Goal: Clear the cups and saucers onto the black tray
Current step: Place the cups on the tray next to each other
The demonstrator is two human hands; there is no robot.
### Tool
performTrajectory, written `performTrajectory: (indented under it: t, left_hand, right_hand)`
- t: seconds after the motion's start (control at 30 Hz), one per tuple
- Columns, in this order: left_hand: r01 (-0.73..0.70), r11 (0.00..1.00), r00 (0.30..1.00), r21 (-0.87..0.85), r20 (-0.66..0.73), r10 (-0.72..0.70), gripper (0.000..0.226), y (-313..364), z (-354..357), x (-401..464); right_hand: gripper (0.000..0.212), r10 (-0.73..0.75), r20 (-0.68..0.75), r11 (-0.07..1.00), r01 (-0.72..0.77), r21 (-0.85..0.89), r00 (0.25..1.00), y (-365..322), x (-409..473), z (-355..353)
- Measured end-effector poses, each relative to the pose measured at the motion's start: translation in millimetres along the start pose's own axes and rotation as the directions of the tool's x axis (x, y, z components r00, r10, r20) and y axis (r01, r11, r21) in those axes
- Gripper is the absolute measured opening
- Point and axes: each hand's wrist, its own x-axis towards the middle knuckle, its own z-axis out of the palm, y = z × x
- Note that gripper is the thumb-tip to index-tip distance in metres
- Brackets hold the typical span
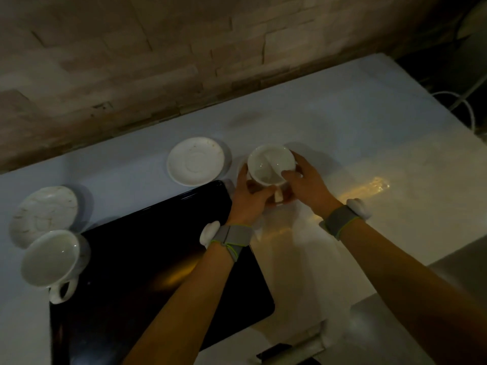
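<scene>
A white cup (270,164) is held just right of the black tray's far right corner. My left hand (249,200) grips its near left side and my right hand (307,184) grips its right side, thumb on the rim. Whether it rests on something is hidden by my hands. The black tray (147,259) lies in the middle of the white table with nothing on it. A bare white saucer (195,164) sits just beyond the tray's far edge. At the left, a marbled saucer (43,213) lies beside a second white cup (51,260), whose handle overlaps the tray's left edge.
A brick wall (158,61) runs along the far side of the white table (369,127). White cables (466,106) hang off the table's right end. A dark flat object (274,353) lies at the near edge, below the tray.
</scene>
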Motion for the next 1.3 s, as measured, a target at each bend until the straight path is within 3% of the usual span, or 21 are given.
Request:
performTrajectory:
  t: [0.43,0.57,0.73,1.3]
  left_hand:
    - [0.015,0.999,1.000,-0.041,0.000,-0.015,0.085,7,-3,-7]
    - [-0.080,0.997,0.996,-0.010,-0.033,0.079,0.082,13,-12,-24]
    - [-0.185,0.979,0.979,0.085,-0.073,0.191,0.080,21,-42,-42]
    - [-0.255,0.960,0.904,0.112,-0.325,0.278,0.075,7,-183,-127]
  right_hand:
    - [0.051,0.037,-0.038,0.991,-0.032,0.127,0.999,-6,1,8]
    - [0.051,0.002,-0.060,0.989,0.007,0.151,0.998,-20,-6,17]
    - [0.050,0.000,-0.006,0.961,0.001,0.277,1.000,-40,-21,39]
    - [0.046,-0.059,0.276,0.930,-0.048,0.365,0.959,-79,-89,182]
